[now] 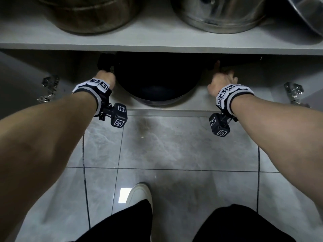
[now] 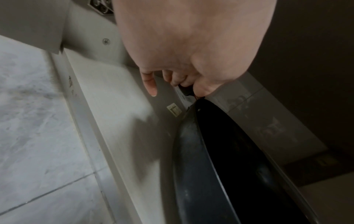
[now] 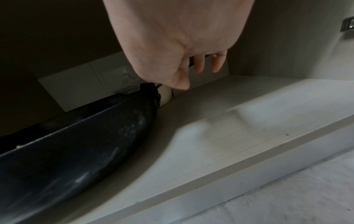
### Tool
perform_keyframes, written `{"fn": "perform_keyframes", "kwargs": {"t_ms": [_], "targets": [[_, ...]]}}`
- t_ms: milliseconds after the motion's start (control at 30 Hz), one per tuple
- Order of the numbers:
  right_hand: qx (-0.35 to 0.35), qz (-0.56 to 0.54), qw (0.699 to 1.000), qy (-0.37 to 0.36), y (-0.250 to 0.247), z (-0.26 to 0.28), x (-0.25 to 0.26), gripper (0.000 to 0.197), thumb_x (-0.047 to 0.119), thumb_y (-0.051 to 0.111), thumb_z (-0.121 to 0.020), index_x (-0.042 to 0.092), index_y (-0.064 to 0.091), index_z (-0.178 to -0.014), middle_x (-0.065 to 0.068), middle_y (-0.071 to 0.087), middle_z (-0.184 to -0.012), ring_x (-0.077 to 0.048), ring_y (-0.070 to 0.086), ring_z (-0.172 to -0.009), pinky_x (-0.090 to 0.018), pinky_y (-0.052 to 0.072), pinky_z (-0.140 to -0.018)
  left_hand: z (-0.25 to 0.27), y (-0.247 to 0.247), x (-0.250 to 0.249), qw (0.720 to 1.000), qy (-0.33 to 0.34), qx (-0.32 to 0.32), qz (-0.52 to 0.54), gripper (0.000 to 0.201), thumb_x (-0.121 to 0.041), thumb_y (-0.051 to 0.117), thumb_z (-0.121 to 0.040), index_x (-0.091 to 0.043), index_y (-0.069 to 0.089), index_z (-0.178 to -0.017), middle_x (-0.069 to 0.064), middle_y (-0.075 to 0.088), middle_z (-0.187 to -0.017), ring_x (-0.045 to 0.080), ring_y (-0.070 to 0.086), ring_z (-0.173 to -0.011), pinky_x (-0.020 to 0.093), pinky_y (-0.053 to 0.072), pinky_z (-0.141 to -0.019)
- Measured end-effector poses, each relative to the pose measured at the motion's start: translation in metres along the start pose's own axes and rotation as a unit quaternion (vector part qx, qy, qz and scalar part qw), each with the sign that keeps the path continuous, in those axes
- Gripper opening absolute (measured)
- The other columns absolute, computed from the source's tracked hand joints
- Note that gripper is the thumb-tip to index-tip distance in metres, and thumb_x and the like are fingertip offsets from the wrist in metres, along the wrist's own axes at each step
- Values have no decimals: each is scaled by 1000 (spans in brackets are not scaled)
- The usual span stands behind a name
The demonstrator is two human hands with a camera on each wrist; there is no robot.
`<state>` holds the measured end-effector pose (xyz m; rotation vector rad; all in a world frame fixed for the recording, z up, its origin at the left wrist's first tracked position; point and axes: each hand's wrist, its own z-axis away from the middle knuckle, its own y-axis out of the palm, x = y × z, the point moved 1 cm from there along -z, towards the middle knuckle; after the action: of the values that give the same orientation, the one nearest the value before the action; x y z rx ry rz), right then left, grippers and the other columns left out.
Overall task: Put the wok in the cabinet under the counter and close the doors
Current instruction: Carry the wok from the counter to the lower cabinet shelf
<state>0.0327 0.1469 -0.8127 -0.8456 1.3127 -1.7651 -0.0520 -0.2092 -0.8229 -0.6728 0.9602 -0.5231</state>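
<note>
My left hand (image 1: 106, 76) and right hand (image 1: 222, 81) each curl round a side handle of the wok (image 1: 155, 81), now low over the cabinet floor (image 1: 201, 102). I'd lower it level, then let go together.

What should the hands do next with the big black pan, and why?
Probably let go of it and draw both hands back out. The wok already sits on the bottom shelf of the cabinet, under the upper shelf. The left hand and the right hand each grip a side of it, and the doors cannot be shut while the arms are inside.
</note>
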Motion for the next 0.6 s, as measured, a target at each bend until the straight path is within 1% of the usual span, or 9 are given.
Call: {"fn": "perform_keyframes", "kwargs": {"t_ms": [67, 100, 167, 233, 333, 400, 467, 533, 600], "targets": [[29, -4, 999, 20, -2, -1, 0, 90, 23, 53, -90, 26, -10, -154, -27, 34, -149, -41, 22, -141, -50, 25, -110, 8, 0, 0, 1000, -3, -6, 0, 46, -19, 41, -95, -5, 50, -138, 23, 53, -142, 41, 50, -131, 41, 40, -108], [41, -9, 999, 23, -3, -2, 0, 89, 24, 52, -90, 27, -11, -154, -26, 32, -151, -40, 19, -144, -52, 23, -112, 12, 2, 0, 1000, 2, -14, -2, 47, -18, 41, -94, -8, 50, -138, 22, 53, -142, 41, 49, -131, 42, 39, -109], [50, -22, 998, 16, -8, 0, 2, 86, 22, 50, -89, 25, -7, -154, -21, 37, -151, -37, 14, -147, -52, 22, -113, 23, 5, 1, 999, 20, -26, -12, 49, -17, 41, -91, -11, 49, -139, 20, 51, -144, 41, 48, -132, 41, 39, -110], [25, -49, 998, 10, -11, 9, 1, 80, 19, 51, -87, 21, 8, -154, -18, 44, -145, -36, 22, -145, -51, 26, -111, 37, 7, 2, 997, 56, -42, -40, 47, -18, 41, -90, -11, 52, -135, 21, 53, -142, 43, 49, -130, 44, 41, -109], [-38, -85, 996, -6, -11, 30, -2, 56, 15, 53, -84, 9, 39, -137, -18, 50, -136, -38, 37, -134, -51, 35, -104, 63, 10, 6, 983, 133, -48, -119, 47, -17, 43, -91, -11, 51, -136, 20, 52, -143, 41, 44, -134, 47, 38, -112], [-52, -97, 994, -26, -9, 45, -5, 49, 12, 53, -83, 8, 47, -131, -17, 50, -136, -38, 42, -130, -48, 39, -102, 83, 7, 5, 963, 193, -23, -185, 54, -17, 47, -90, -13, 44, -143, 17, 47, -148, 38, 41, -137, 46, 37, -113], [-53, -109, 991, -52, -11, 61, -8, 48, 11, 52, -82, 15, 55, -129, -13, 54, -135, -35, 49, -125, -43, 43, -99, 103, 4, -3, 934, 260, 17, -245, 57, -19, 51, -89, -16, 43, -145, 13, 48, -147, 35, 44, -136, 44, 39, -112], [-51, -136, 987, -63, -22, 76, -9, 43, 12, 51, -81, 25, 63, -120, -6, 62, -127, -32, 59, -116, -37, 48, -95, 124, 0, -20, 912, 304, 54, -271, 55, -19, 51, -88, -19, 46, -143, 9, 52, -145, 31, 49, -133, 42, 42, -110], [-52, -166, 982, -74, -38, 90, -7, 36, 15, 48, -81, 28, 68, -109, -3, 69, -117, -32, 64, -108, -33, 50, -92, 147, -5, -40, 888, 342, 91, -293, 50, -18, 50, -88, -21, 51, -138, 4, 58, -139, 27, 54, -129, 36, 45, -107]]}}
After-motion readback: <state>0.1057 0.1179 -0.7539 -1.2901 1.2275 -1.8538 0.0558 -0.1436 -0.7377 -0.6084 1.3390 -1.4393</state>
